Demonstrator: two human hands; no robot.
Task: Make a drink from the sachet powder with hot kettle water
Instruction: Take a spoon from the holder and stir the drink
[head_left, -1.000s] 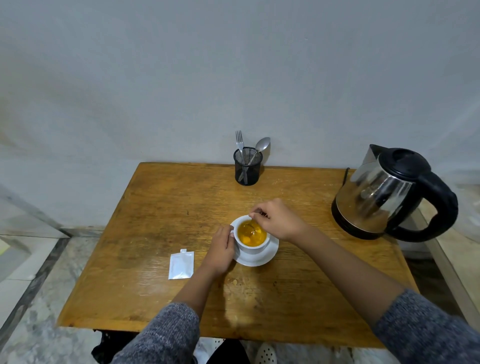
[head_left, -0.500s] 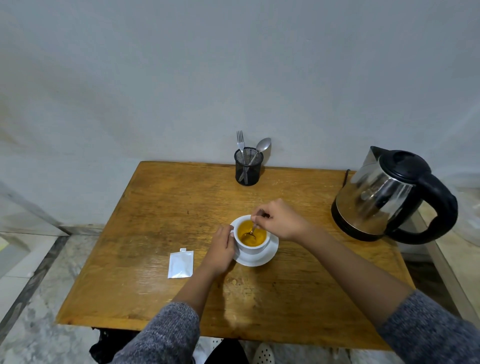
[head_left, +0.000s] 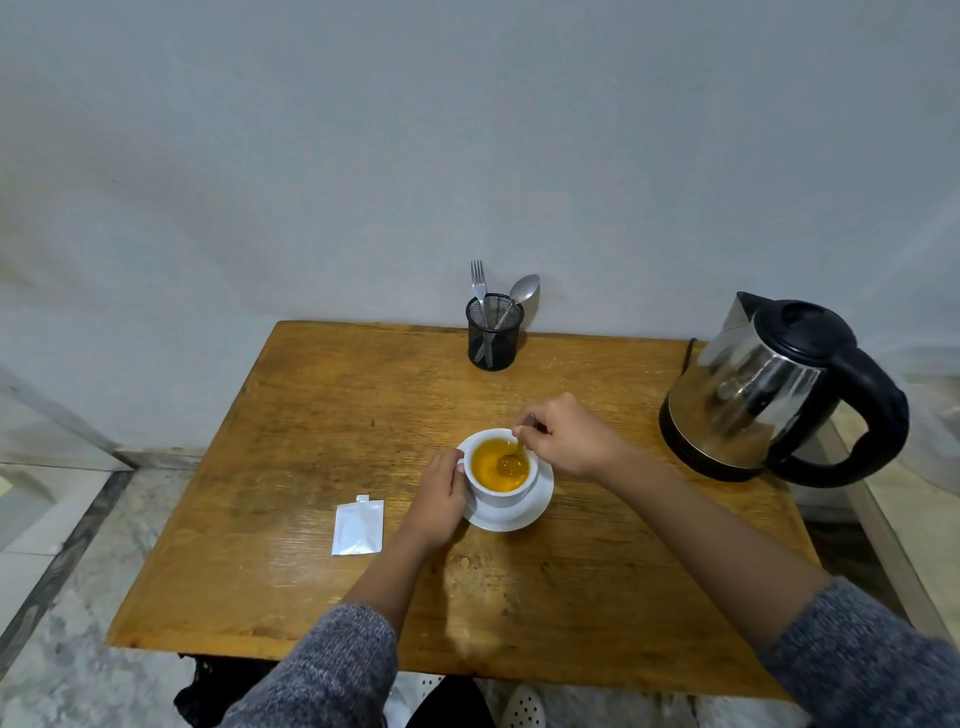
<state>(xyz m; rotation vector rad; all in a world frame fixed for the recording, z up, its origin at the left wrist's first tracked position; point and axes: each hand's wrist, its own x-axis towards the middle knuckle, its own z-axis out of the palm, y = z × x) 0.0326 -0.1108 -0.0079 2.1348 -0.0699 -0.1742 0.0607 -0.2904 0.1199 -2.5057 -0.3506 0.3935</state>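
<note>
Steel spoon (head_left: 511, 453) is pinched in the right hand (head_left: 569, 436), its shaft slanting down-left into the orange drink; the left hand (head_left: 440, 499) is wrapped on the white cup (head_left: 500, 470), mid-table on its saucer (head_left: 535, 506).

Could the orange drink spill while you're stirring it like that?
It might. The cup is nearly full of orange drink, so brisk stirring with the spoon in the right hand could slop it onto the saucer. The left hand touches the cup's side, so a splash of hot water might sting it.
</note>
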